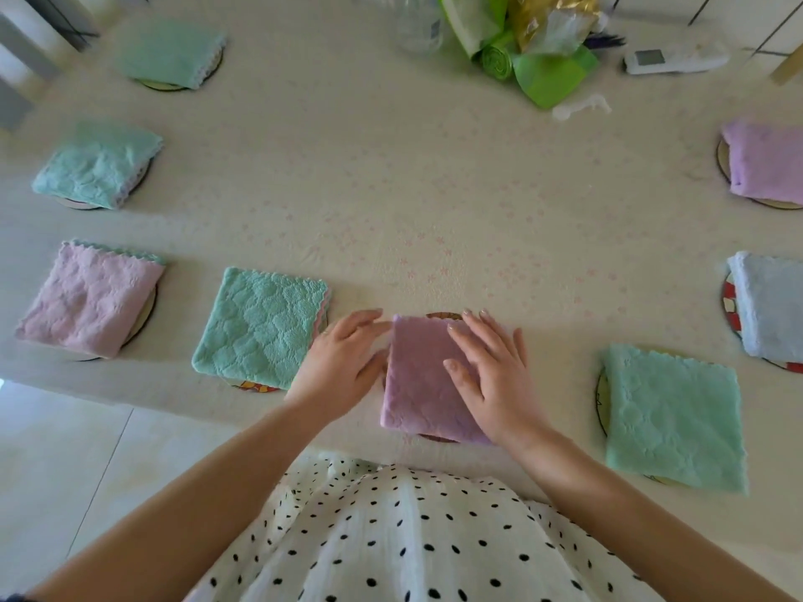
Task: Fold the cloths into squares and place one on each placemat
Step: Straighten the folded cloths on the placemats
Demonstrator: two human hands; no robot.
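A folded purple cloth (419,384) lies on a round placemat (444,316) at the near table edge, in front of me. My right hand (493,375) rests flat on its right half, fingers straight. My left hand (343,362) lies open beside its left edge, fingertips touching the cloth. Folded cloths cover the other placemats: green (260,328), pink (89,299), two green ones at the far left (97,165) (171,52), green at the near right (673,417), pale blue (771,306) and purple (767,160).
At the far side lie green plastic bags (539,58), a clear bottle (417,23) and a white remote (675,58). A pale cloth covers the table (413,189). Tiled floor shows at the lower left.
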